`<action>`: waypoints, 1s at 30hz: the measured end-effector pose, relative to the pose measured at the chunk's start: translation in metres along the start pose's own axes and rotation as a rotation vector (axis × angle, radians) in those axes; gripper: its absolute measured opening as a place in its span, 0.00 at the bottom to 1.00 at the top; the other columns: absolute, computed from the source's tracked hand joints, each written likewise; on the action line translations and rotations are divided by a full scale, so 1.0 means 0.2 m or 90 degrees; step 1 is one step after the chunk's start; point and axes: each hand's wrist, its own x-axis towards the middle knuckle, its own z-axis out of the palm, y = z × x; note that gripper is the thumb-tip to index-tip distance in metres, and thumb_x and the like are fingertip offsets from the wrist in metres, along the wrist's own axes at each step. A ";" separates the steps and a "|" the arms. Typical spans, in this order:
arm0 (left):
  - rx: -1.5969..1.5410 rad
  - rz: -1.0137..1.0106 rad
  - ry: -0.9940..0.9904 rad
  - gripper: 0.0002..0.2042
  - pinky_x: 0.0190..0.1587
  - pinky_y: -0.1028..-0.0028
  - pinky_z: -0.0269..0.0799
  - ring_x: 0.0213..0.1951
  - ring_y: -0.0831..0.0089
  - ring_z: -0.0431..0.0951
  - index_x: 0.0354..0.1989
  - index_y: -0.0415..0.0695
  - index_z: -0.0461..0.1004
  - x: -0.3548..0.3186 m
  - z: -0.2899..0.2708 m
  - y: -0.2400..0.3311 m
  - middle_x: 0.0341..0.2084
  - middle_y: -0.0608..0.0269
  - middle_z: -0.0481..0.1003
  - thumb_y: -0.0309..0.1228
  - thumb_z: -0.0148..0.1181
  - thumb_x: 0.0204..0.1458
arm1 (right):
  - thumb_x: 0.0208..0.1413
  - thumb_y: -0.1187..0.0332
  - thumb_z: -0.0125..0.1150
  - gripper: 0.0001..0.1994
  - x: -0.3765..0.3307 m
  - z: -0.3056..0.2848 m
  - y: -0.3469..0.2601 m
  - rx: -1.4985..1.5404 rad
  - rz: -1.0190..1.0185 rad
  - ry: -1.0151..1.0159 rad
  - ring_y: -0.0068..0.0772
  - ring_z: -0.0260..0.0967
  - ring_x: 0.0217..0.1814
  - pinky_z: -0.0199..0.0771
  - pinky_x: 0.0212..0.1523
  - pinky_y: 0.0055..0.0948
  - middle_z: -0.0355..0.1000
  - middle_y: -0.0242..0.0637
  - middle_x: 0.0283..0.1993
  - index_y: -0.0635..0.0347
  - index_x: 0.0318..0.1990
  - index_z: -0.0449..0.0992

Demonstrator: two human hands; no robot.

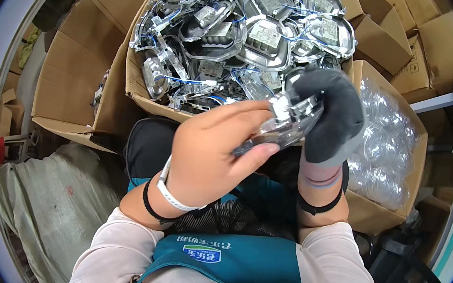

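Note:
My bare left hand [211, 151] and my right hand [331, 117], which wears a dark grey glove, both grip one clear plastic blister pack [282, 123] in front of my chest. The pack is held tilted, with a pale part inside it. Just beyond my hands stands an open cardboard box [132, 82] heaped with several of the same clear packs [240, 30], each with a blue-wired part inside.
A second cardboard box [417, 159] at my right holds stacked empty clear plastic shells. More closed brown cartons [385, 42] are piled at the back right. Flattened cardboard [77, 66] and a grey sack [54, 205] lie at my left. A green apron covers my lap.

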 end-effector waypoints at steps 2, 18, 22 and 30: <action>-0.169 0.000 0.086 0.17 0.35 0.73 0.73 0.33 0.65 0.78 0.40 0.33 0.76 0.00 -0.04 -0.02 0.37 0.52 0.78 0.31 0.70 0.44 | 0.63 0.66 0.54 0.13 0.02 -0.03 0.04 0.059 0.104 0.097 0.24 0.69 0.38 0.69 0.40 0.24 0.75 0.37 0.35 0.68 0.34 0.77; -0.904 -0.272 0.420 0.18 0.50 0.69 0.69 0.45 0.72 0.73 0.53 0.38 0.69 0.11 0.03 -0.15 0.43 0.60 0.73 0.40 0.44 0.66 | 0.50 0.72 0.66 0.33 -0.06 0.17 0.07 0.177 0.272 -0.136 0.27 0.66 0.52 0.69 0.53 0.29 0.67 0.35 0.55 0.64 0.63 0.58; -0.718 -0.201 0.508 0.24 0.58 0.69 0.60 0.50 0.71 0.68 0.50 0.35 0.68 0.09 0.07 -0.27 0.47 0.58 0.71 0.46 0.37 0.68 | 0.45 0.65 0.74 0.31 -0.20 0.26 0.00 0.149 0.272 -0.167 0.27 0.71 0.39 0.74 0.43 0.29 0.75 0.35 0.41 0.64 0.56 0.66; -0.673 -0.264 0.471 0.23 0.61 0.71 0.57 0.53 0.71 0.67 0.52 0.31 0.66 0.17 0.10 -0.37 0.51 0.54 0.69 0.42 0.38 0.68 | 0.52 0.72 0.67 0.27 -0.19 0.24 0.06 0.012 0.253 -0.179 0.30 0.71 0.49 0.74 0.49 0.29 0.71 0.40 0.53 0.68 0.58 0.63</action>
